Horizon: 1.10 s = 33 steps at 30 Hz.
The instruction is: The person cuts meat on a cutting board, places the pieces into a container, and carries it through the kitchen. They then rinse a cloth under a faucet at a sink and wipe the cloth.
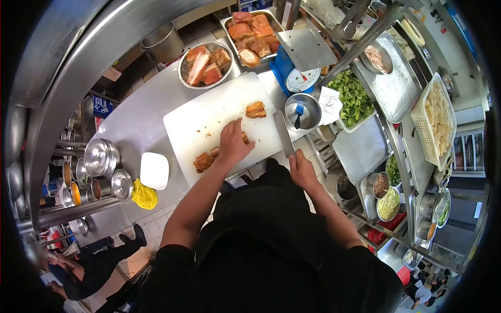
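Note:
My right hand is wrapped round the handle of a knife, whose broad blade points away from me beside the right edge of the white cutting board. Over the board my left hand is stretched out with the thumb apart. A small piece of browned meat shows between its thumb and fingers; the palm hides whether they touch. Farther up the board lies a block of roast pork. Several cut pieces of pork lie near the board's lower left edge, with crumbs scattered about.
Behind the board stand a bowl of pork slabs, a tray of pork and a blue scale. A metal pot holds a blue brush. At left are a white dish and yellow cloth. Another person is at lower left.

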{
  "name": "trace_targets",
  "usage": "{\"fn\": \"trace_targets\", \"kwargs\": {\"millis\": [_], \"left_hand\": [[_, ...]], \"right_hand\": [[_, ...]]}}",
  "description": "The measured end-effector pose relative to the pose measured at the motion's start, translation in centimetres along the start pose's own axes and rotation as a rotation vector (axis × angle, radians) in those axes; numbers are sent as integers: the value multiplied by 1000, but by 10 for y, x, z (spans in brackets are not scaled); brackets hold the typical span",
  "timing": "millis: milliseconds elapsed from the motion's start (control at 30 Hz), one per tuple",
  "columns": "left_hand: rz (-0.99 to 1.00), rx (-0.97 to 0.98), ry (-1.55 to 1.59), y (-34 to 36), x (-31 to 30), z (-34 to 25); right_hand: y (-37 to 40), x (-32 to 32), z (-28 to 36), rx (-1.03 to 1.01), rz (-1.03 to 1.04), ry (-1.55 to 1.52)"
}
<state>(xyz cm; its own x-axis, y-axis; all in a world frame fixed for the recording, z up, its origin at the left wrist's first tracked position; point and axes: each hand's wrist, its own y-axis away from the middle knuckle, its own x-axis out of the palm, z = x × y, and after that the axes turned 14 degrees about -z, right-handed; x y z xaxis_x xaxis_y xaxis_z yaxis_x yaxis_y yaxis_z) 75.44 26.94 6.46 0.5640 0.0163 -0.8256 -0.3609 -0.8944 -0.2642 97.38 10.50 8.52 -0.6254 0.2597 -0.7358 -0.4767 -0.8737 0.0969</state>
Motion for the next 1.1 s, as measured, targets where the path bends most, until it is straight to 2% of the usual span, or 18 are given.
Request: {"fn": "trace_targets", "kwargs": {"millis": [100, 200, 267, 433, 500, 633, 700, 800, 967, 1100], "left_hand": [[-97, 44, 32, -46, 16, 1], [91, 11, -23, -79, 23, 0], [134, 11, -34, -76, 21, 0], [228, -8, 20, -32, 12, -1], [90, -48, 136, -21, 13, -1], [4, -38, 282, -21, 10, 4], [81, 75, 343, -25, 14, 13], [161, 46, 333, -24, 20, 20], [140, 7, 391, -23, 24, 25], [136, -11, 430, -24, 24, 26]], "right_hand": [[-20, 16, 4, -32, -27, -37], [-40, 26, 17, -75, 6, 4], [-46, 25, 21, -97, 65, 67], [-40, -9, 55, -122, 67, 144], [-43, -4, 61, -158, 46, 154], [-52, 21, 76, -228, 109, 158], [-51, 27, 86, -211, 145, 166], [-53, 40, 85, -254, 119, 148], [-59, 50, 94, -284, 86, 153], [-44, 41, 82, -270, 157, 308]]}}
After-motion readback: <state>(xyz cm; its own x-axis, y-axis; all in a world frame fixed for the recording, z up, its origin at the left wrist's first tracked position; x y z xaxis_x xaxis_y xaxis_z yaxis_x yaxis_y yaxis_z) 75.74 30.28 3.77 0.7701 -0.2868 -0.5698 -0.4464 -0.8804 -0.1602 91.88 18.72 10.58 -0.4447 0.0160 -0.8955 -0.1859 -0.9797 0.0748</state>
